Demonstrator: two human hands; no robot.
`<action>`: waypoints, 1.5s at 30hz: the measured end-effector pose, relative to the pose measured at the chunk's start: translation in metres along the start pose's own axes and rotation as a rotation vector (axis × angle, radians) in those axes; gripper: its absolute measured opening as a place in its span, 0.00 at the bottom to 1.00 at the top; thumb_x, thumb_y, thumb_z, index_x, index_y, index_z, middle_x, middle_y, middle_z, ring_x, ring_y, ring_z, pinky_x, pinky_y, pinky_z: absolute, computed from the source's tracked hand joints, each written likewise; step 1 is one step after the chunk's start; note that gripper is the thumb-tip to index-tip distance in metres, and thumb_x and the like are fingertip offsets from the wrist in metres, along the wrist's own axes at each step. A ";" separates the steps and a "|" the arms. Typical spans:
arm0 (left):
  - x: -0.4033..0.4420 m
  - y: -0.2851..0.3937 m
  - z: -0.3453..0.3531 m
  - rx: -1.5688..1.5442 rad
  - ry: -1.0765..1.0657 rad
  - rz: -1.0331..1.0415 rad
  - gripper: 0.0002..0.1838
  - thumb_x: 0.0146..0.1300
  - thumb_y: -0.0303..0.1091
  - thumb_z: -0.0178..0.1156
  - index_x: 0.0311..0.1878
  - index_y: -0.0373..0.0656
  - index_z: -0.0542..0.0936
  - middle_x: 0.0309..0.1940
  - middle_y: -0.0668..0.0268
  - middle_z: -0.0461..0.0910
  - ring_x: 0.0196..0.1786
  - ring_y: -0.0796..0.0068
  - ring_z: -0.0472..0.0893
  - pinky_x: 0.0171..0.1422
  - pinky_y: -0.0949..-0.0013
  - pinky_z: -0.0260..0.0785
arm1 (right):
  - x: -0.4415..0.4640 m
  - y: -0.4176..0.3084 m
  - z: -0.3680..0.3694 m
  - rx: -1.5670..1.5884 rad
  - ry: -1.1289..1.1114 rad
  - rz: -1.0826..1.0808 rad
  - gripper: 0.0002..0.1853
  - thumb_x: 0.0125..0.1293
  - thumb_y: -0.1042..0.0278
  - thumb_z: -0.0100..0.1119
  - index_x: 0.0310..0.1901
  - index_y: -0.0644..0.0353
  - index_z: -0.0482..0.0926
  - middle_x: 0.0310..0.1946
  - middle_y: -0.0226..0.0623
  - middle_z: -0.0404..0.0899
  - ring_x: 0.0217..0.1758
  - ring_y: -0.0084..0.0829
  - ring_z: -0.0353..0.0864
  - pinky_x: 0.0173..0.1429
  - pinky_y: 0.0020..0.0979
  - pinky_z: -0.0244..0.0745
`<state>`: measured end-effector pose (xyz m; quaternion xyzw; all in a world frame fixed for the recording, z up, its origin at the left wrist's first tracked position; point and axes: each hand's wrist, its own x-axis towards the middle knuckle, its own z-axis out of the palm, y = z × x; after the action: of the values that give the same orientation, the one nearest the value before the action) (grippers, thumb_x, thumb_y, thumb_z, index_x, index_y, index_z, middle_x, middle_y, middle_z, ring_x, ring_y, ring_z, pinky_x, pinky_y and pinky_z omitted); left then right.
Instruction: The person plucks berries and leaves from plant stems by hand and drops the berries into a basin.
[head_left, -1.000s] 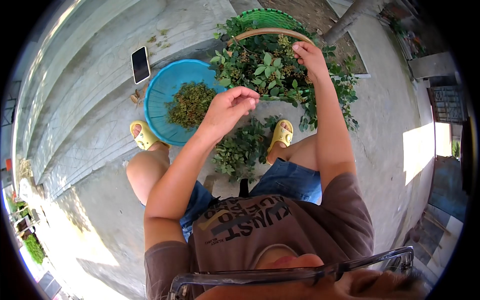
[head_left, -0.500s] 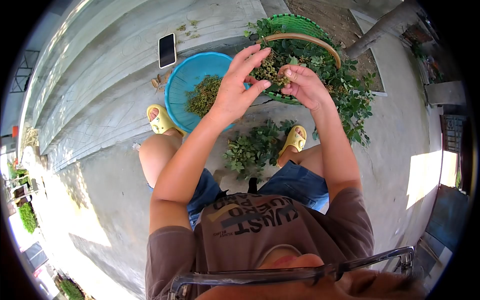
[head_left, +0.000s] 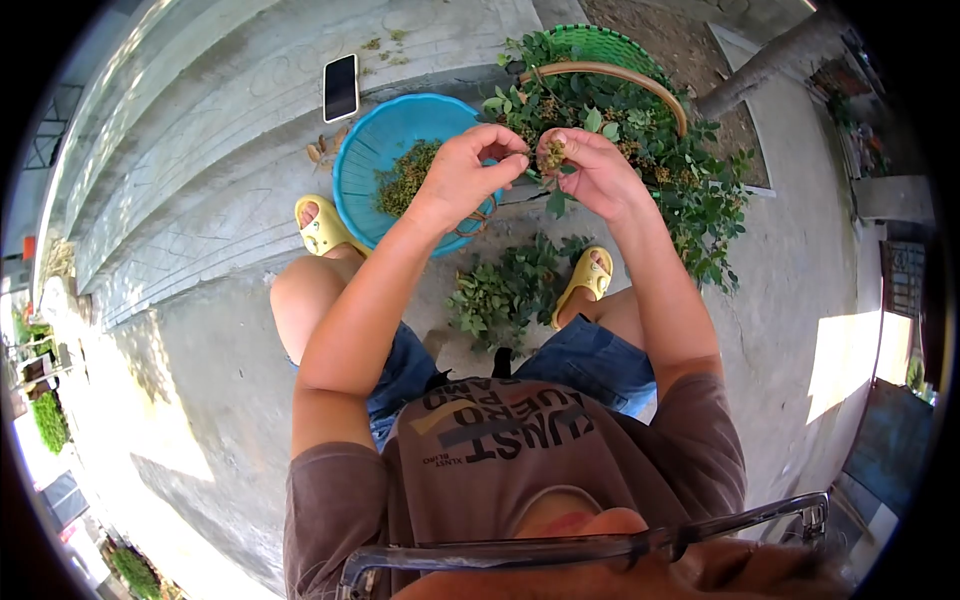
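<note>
My right hand (head_left: 595,175) pinches a sprig of small green-brown berries (head_left: 553,153), with a few leaves hanging beneath it. Close beside it, my left hand (head_left: 468,175) has its thumb and fingers drawn together; what lies between them, if anything, is too small to make out. Under the left hand stands a blue plastic basin (head_left: 352,150) with a heap of loose small berries (head_left: 408,178) in it. Just beyond the right hand, a green woven basket (head_left: 610,45) with a brown handle overflows with leafy berry branches (head_left: 690,190).
Cut leafy sprigs (head_left: 510,295) lie on the concrete between my feet, which wear yellow sandals (head_left: 318,228). A phone (head_left: 341,88) rests on the step beyond the basin. Concrete steps (head_left: 220,130) rise at the left, and a post (head_left: 770,65) leans at the upper right.
My left hand has lowered, its spread fingers closing to a pinch near the right hand. My right hand has drawn slightly back from the basket with the berry sprig.
</note>
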<state>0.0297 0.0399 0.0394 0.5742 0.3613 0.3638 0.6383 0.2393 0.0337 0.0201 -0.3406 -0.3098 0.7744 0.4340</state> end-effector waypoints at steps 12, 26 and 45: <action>-0.002 0.001 0.000 -0.255 0.022 -0.140 0.04 0.62 0.26 0.59 0.39 0.37 0.78 0.33 0.67 0.79 0.35 0.81 0.78 0.36 0.78 0.69 | -0.009 -0.005 0.010 -0.029 0.034 -0.063 0.09 0.65 0.67 0.58 0.43 0.61 0.78 0.34 0.29 0.79 0.35 0.22 0.76 0.41 0.28 0.74; 0.002 -0.011 0.001 -0.120 0.173 -0.065 0.03 0.59 0.24 0.60 0.36 0.36 0.79 0.31 0.69 0.78 0.32 0.83 0.76 0.37 0.79 0.69 | -0.007 -0.001 0.023 -0.408 0.014 -0.252 0.04 0.61 0.73 0.60 0.37 0.62 0.77 0.28 0.23 0.74 0.29 0.15 0.67 0.34 0.19 0.63; 0.004 -0.011 -0.036 1.017 0.346 0.220 0.16 0.60 0.35 0.61 0.50 0.39 0.78 0.45 0.58 0.78 0.40 0.64 0.79 0.45 0.67 0.73 | 0.000 -0.001 0.013 0.282 0.050 -0.172 0.11 0.63 0.70 0.56 0.44 0.65 0.74 0.31 0.36 0.73 0.35 0.32 0.71 0.33 0.32 0.69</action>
<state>0.0002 0.0593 0.0253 0.7765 0.5292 0.2970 0.1695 0.2294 0.0317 0.0289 -0.2676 -0.2149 0.7616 0.5497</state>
